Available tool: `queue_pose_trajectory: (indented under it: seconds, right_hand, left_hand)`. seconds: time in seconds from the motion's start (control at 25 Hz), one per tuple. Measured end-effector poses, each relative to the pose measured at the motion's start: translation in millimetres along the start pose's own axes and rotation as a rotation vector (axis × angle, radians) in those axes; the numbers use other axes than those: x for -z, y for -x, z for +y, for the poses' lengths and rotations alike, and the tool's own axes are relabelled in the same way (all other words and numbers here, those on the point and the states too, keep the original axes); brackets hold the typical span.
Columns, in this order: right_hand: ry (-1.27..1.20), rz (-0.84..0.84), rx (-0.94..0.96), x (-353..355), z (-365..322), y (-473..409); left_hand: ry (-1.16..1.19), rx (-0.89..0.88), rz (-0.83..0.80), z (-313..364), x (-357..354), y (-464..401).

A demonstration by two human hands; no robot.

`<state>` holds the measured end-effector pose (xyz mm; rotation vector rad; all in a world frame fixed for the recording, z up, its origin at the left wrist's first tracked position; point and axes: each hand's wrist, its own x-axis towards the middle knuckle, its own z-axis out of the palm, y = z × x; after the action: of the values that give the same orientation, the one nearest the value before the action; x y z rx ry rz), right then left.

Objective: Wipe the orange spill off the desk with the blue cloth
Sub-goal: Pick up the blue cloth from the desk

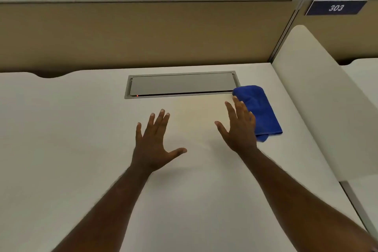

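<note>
— Both hands are seen stretched forward over the white desk (61, 129), fingers spread wide, nothing gripped. What is seen around them?

— A grey cable hatch (182, 85) is set flush into the desk just beyond the fingertips, closed, with a tiny red light at its near left corner. A tan partition (143, 35) is raised behind it, and a blue sign (335, 8) marked 303 is fixed at the upper right.

— And the blue cloth (263, 112)?

— It is laid folded on the desk just right of the hatch, partly covered by the right hand (239, 127), whose fingers are extended beside its left edge; contact cannot be confirmed.

— The spill?

— A faint orange spill (196, 112) is made out between the hands, below the hatch. The left hand (155, 141) is held flat, thumb angled right, well apart from the cloth.
</note>
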<state>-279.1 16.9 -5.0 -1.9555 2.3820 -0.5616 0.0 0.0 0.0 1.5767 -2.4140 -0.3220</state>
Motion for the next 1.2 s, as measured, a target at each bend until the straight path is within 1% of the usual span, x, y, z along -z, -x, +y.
queue_pose_trajectory:
  seconds: [0.12, 0.24, 0.36, 0.52, 0.68, 0.8, 0.96, 1.08, 1.2]
  right_hand:
    - [0.08, -0.062, -0.088, -6.0, 33.7, -16.3]
    - [0.076, -0.131, -0.138, -13.3, 62.9, -33.8]
    - [0.053, -0.166, -0.182, -16.5, 81.0, -52.6]
    - [0.029, -0.179, -0.304, -12.9, 90.5, -74.5]
    - [0.018, -0.278, -0.468, -12.5, 98.1, -83.8]
    - [0.058, -0.345, -0.444, -16.3, 102.5, -84.5]
    - [0.088, -0.321, -0.411, -19.2, 101.0, -87.9]
    - [0.001, -0.268, -0.44, -16.8, 100.5, -88.7]
    - [-0.068, -0.173, -0.436, -11.6, 99.6, -86.0]
  left_hand:
    - [-0.074, 0.052, -0.132, -0.1, -15.2, 0.8]
    - [-0.053, 0.1, -0.202, -6.5, -28.0, 3.3]
    - [-0.032, 0.111, -0.231, -9.4, -34.7, 3.0]
    - [-0.018, 0.115, -0.245, -12.9, -41.5, 3.6]
    - [-0.001, 0.134, -0.254, -15.3, -44.3, 3.0]
    - [0.014, 0.15, -0.248, -15.7, -45.5, 2.1]
    - [0.01, 0.158, -0.247, -17.6, -45.6, 7.9]
    - [0.01, 0.173, -0.236, -21.5, -41.4, 14.1]
    - [0.01, 0.186, -0.203, -26.6, -33.2, 23.1]
